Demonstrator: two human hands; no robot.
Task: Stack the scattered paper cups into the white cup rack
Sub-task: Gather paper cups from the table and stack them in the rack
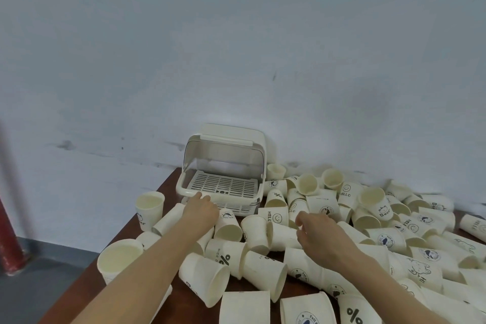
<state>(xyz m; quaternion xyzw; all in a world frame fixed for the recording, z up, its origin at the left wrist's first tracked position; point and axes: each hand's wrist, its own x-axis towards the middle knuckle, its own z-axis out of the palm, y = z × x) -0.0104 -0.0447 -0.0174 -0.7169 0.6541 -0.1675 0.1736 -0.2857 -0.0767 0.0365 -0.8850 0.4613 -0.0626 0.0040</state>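
Head view: the white cup rack [222, 171] sits at the back of the brown tabletop [168, 181] against the wall, lid flipped up, slatted tray showing. Paper cups [328, 218] lie tumbled in a heap to its right and across the front, a few upright at the left edge. Left hand [201, 208] reaches to the rack's front rim, fingertips at it; whether the grip is apart or together, I cannot tell. Right hand [319, 231] hovers over the pile, fingers loosely curled downward, holding nothing.
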